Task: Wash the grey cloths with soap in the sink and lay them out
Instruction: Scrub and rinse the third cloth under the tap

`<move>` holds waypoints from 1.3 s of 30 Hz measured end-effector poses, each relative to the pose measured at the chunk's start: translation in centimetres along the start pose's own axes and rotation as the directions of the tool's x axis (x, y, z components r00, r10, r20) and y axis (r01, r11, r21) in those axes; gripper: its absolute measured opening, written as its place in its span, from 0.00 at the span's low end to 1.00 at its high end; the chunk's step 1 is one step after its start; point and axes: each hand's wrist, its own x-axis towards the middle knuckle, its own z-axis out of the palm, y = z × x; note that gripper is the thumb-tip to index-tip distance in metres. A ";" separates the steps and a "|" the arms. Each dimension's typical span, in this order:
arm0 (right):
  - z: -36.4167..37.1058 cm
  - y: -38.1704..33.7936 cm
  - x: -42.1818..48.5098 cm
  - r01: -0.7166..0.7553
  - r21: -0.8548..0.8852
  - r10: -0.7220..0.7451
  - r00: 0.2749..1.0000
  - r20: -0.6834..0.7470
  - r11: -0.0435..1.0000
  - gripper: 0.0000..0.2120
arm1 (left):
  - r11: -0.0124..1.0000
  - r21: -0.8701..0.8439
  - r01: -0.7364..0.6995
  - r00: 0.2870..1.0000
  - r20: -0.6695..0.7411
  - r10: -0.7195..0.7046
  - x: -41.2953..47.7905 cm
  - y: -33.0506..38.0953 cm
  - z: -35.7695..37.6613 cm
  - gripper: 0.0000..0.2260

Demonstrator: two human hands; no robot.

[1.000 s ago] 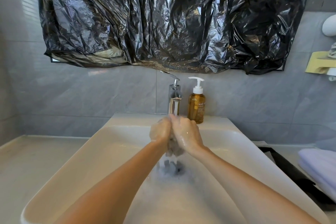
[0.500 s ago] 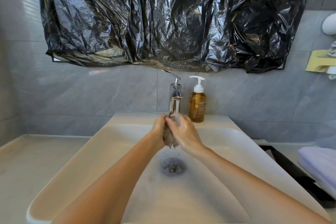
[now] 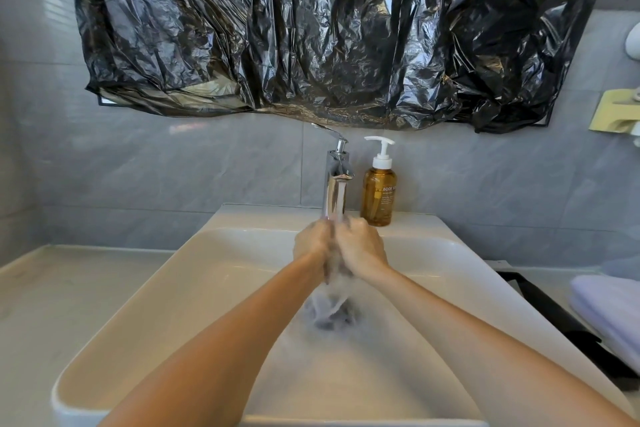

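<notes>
My left hand (image 3: 311,244) and my right hand (image 3: 360,248) are pressed together under the chrome tap (image 3: 336,184), both gripping a wet grey cloth (image 3: 330,308). The cloth hangs blurred from between my palms down toward the bottom of the white sink (image 3: 180,291). Water runs from the tap onto my hands. An amber soap bottle (image 3: 378,194) with a white pump stands on the sink's back ledge, just right of the tap.
A pale counter (image 3: 52,305) lies to the left of the sink. A folded pale lilac towel (image 3: 609,305) sits at the right on a dark mat (image 3: 554,315). Black plastic sheeting (image 3: 329,28) covers the wall above. A yellow holder (image 3: 616,111) hangs at far right.
My hands have kept rubbing the cloth under the running water. The cloth was bunched inside my palms half a second ago and now hangs lower, over the drain.
</notes>
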 end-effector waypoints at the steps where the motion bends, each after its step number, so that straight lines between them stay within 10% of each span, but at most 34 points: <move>1: -0.5 0.0 0.4 -0.093 0.073 0.090 0.995 0.038 0.993 0.19 | 0.998 0.052 -0.023 1.000 0.007 0.023 -0.3 0.5 -0.2 0.14; 11: -5.5 0.9 2.2 -0.358 0.410 0.289 0.931 0.222 0.839 0.20 | 0.950 0.133 -0.282 0.901 0.377 0.215 -1.6 2.6 -1.2 0.29; 17: -6.7 1.5 2.3 0.255 -0.005 -0.255 0.967 -0.025 0.967 0.18 | 0.705 0.594 -0.388 0.916 0.162 0.368 -0.2 2.7 -3.2 0.20; 22: -7.3 1.0 2.4 0.388 -0.103 -0.400 0.905 -0.142 0.916 0.23 | 0.467 0.794 -0.389 0.883 0.176 0.435 0.5 2.7 -4.1 0.21; 27: -7.7 0.4 2.3 0.204 0.305 -0.196 0.979 -0.056 0.930 0.23 | 0.673 0.496 -0.549 0.808 0.522 0.275 -1.2 2.7 -3.0 0.17; 33: -8.6 0.6 2.3 -0.213 0.599 -0.026 0.931 0.364 0.772 0.17 | 0.714 0.513 -0.477 0.879 0.272 0.391 -1.5 3.8 -3.5 0.04; 39: -8.8 0.4 1.9 0.005 0.351 -0.112 0.952 0.286 0.936 0.16 | 0.856 0.327 -0.400 0.912 0.048 0.408 -0.3 4.1 -4.7 0.04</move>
